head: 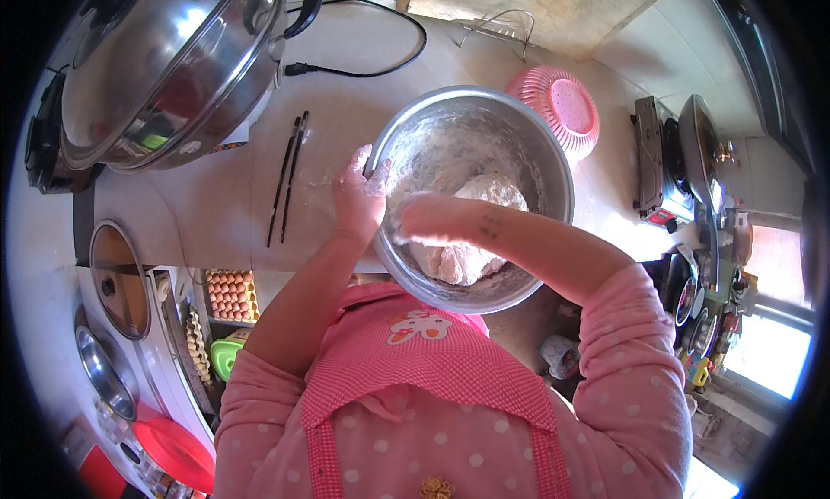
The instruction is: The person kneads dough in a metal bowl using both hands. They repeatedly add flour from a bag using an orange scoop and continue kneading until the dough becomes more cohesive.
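A large metal mixing bowl [559, 175] sits in front of me, its near side reaching past the counter edge. My left hand [361, 194] grips the bowl's left rim, with flour on its fingers. Inside lies a lumpy mass of floury dough [462, 263], and loose flour coats the bowl's inner wall. My right hand [425, 219] is down in the bowl at the left side of the dough, slightly blurred. Its fingers point down and are partly hidden, so their hold on the dough is unclear. My right forearm crosses over the dough and covers part of it.
Two dark chopsticks [287, 178] lie on the counter left of the bowl. A large lidded steel pot [188, 77] stands back left, near a black power cord [389, 74]. A pink plastic basket [570, 106] touches or nearly touches the bowl. Farther right is a portable gas stove [655, 162].
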A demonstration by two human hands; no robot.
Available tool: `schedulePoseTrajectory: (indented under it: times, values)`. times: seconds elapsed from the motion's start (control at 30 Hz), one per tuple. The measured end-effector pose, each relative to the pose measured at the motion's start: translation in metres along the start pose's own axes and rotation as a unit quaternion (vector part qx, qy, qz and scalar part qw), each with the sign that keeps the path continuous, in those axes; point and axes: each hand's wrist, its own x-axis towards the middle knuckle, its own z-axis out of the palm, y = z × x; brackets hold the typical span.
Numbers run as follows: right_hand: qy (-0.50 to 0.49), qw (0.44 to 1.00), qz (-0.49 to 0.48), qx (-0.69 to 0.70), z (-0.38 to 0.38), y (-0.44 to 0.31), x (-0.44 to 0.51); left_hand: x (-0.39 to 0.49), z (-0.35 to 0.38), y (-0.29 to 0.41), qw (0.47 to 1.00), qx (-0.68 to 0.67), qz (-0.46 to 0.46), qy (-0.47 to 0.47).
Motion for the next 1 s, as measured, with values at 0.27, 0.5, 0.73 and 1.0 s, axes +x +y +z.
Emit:
schedulePoseTrajectory:
  times: [0.27, 0.5, 0.73, 1.0]
  values:
    - [0.022, 0.996, 0.063, -0.055, -0.01, 0.081, 0.002, 0.001, -0.003, 0.007, 1.0, -0.001, -0.013, -0.027]
    - [0.067, 0.907, 0.398, 0.117, -0.007, 0.107, -0.093, 0.001, -0.003, 0.005, 0.999, 0.03, 0.043, -0.004]
    - [0.005, 0.934, 0.358, -0.007, 0.033, 0.077, -0.013, 0.004, 0.004, -0.01, 1.0, -0.002, 0.009, 0.001]
    - [0.064, 0.959, 0.264, 0.075, -0.002, 0.059, -0.02, 0.004, -0.004, 0.009, 1.0, 0.022, 0.003, -0.016]
